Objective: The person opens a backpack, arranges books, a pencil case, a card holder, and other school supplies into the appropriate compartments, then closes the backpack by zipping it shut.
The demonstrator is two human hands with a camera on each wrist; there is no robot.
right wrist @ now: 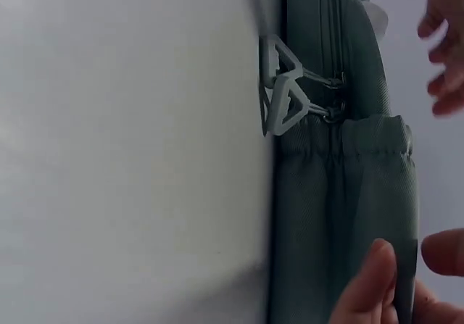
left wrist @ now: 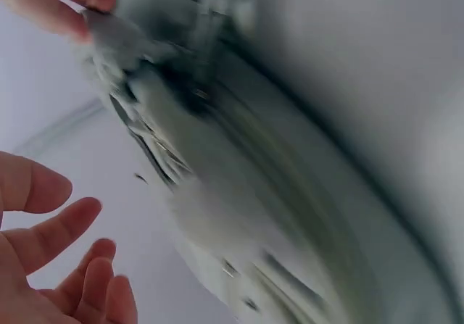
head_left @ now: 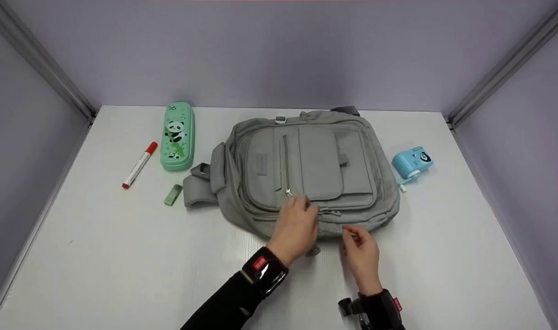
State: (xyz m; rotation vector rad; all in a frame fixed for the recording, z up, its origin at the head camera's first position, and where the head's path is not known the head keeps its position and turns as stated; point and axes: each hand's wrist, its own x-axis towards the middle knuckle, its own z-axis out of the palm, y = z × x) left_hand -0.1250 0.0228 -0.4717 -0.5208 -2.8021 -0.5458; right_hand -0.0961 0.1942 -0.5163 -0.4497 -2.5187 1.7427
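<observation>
Fingers (head_left: 308, 208) of the left hand (head_left: 297, 229) curled loosely over the near front edge of the grey backpack (head_left: 306, 169), close to its zipper line; whether they pinch a pull cannot be told from the head view, and the left wrist view, blurred, shows them relaxed and apart, clear of the fabric; right hand (head_left: 360, 250) just beside, at the near rim of the backpack, thumb and forefinger pressed together, whether on a small tab cannot be told; backpack lies flat, front pockets up, at the middle of the white table (head_left: 100, 266); to its left a green panda pencil case (head_left: 178, 136), a red-capped marker (head_left: 139, 165) and a small green eraser (head_left: 173, 195), all apart from one another, with the backpack's side strap between eraser and main body; to its right a blue pencil sharpener (head_left: 412, 165), near but not touching; right wrist view alone shows two pale triangular zipper pulls (right wrist: 283, 96) side by side at the backpack's seam, and fingertips (right wrist: 373, 280) touching gathered cloth; grey walls close in on three sides; broad bare table surface lies near left and near right of the hands
</observation>
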